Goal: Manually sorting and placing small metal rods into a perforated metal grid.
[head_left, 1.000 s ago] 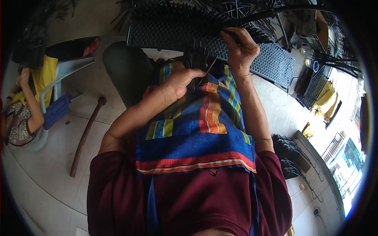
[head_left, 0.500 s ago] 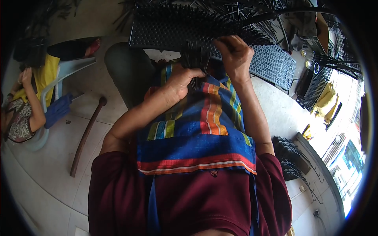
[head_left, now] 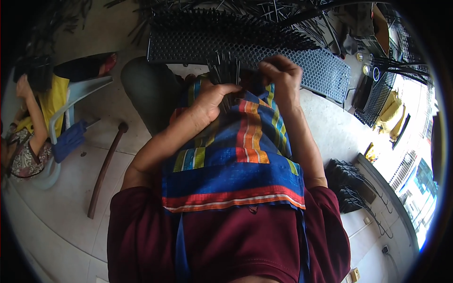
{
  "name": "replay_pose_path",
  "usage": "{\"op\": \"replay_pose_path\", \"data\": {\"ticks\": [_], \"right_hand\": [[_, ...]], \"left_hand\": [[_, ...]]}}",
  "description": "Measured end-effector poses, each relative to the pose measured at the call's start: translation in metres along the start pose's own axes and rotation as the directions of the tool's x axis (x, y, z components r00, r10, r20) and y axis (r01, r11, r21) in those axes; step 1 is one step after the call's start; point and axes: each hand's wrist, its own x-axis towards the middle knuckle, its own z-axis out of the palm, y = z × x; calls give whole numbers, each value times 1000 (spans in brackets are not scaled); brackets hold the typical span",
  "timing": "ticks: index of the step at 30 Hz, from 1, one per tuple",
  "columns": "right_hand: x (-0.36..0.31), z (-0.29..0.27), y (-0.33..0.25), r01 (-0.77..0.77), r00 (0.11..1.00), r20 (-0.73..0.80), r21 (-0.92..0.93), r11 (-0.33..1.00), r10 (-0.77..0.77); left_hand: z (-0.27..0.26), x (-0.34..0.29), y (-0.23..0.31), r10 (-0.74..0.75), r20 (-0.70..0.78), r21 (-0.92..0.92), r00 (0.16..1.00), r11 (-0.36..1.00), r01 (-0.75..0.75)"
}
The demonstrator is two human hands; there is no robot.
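My left hand [head_left: 209,101] is closed around a bundle of thin dark rods [head_left: 225,70], whose upper ends fan out above the thumb. The bundle stands over the striped blue apron [head_left: 231,174] on my lap. To its right my right hand [head_left: 284,78] is raised with its fingers curled together, in front of the perforated metal rack [head_left: 325,70]. Whatever its fingertips may hold is too dark and small to make out. Many black pieces [head_left: 226,29] stick up in rows from the holes along the rack's far side.
More dark rods [head_left: 306,21] lie scattered beyond the rack. Left, a person [head_left: 35,113] sits on a pale chair [head_left: 87,89]. A curved brown bar [head_left: 107,172] lies on the floor. Hooked black wire pieces [head_left: 351,186] lie in piles at right, below yellow cloth [head_left: 390,115].
My right hand has come slightly down, nearer my lap, from the rack's rows. The rods in my left hand show more spread. The seated person's hand has risen toward the head.
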Motion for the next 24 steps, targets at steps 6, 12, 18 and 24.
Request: {"op": "replay_pose_path", "data": {"ticks": [6,12,18,24], "right_hand": [[24,-8,-3,612,743,-335,-9,791,-579],[32,-8,-3,670,669,-291,-161,725,-684],[33,-3,2,653,684,-324,-128,746,-654],[35,-7,-1,645,627,-188,-419,639,-756]], "left_hand": [[6,-2,0,55,-38,-44,998,997,-57],[0,4,-6,10,-3,-3,1000,1000,-10],[-4,9,-7,-39,-1,-45,999,998,39],[0,2,-6,58,7,37,998,998,-58]]}}
